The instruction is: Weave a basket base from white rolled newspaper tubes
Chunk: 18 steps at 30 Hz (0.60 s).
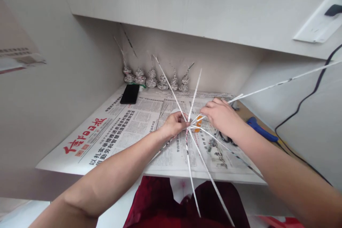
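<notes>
Thin rolled-newspaper sticks (189, 156) spread out like spokes from one crossing point above the table. My left hand (175, 124) is closed on that crossing, thumb and fingers pinching the sticks together. To its right, my right hand (220, 114) is closed round a long paper stick (278, 83), which runs out past the hand to the upper right. The tips of the right fingers are partly hidden. Just behind the crossing lies a small orange-and-white item (198, 124), mostly covered by the sticks.
Newspaper sheets (141, 128) cover the table. Several gourd-shaped woven paper figures (151, 78) stand along the back wall, near a black phone (130, 94). More paper sticks (197, 95) lie behind. At right are black-handled scissors (226, 138), a blue glue gun (261, 129) and a black cable (299, 108).
</notes>
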### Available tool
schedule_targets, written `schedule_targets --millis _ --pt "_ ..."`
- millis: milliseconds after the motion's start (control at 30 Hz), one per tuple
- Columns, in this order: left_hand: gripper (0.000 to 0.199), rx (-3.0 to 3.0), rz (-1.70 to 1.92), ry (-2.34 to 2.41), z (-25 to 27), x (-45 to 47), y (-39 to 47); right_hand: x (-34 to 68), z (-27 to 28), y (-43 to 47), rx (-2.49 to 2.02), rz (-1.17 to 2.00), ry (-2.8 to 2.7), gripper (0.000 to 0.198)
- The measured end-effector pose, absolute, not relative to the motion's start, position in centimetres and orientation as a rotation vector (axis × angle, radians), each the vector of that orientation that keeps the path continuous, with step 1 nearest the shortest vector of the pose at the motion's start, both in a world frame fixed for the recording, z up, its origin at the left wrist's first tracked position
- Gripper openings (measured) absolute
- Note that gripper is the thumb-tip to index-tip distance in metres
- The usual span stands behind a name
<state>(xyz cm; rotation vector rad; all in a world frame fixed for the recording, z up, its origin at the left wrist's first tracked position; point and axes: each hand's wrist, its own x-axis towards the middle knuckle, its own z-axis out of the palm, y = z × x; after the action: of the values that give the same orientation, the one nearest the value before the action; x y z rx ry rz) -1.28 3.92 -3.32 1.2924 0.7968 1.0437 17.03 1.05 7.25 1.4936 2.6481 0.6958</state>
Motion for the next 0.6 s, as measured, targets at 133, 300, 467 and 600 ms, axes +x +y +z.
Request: schedule_targets --millis 133,300,467,600 --pt "0.023 1.38 1.03 0.802 -3.0 -1.5 3.8 16.9 7.5 1.5 1.427 0.704 2.678 0.023" --pt "0.022 1.309 1.033 0.787 -2.6 -1.4 3.6 17.2 6.8 2.2 1.466 0.697 2.66 0.024" --pt "0.028 1.243 0.914 0.82 -2.7 -1.8 3.8 18.1 4.8 2.5 1.695 0.349 2.544 0.026" --pt "0.03 1.319 0.827 0.767 -2.5 -2.9 4.4 19.2 4.5 2.1 1.828 0.125 2.515 0.028"
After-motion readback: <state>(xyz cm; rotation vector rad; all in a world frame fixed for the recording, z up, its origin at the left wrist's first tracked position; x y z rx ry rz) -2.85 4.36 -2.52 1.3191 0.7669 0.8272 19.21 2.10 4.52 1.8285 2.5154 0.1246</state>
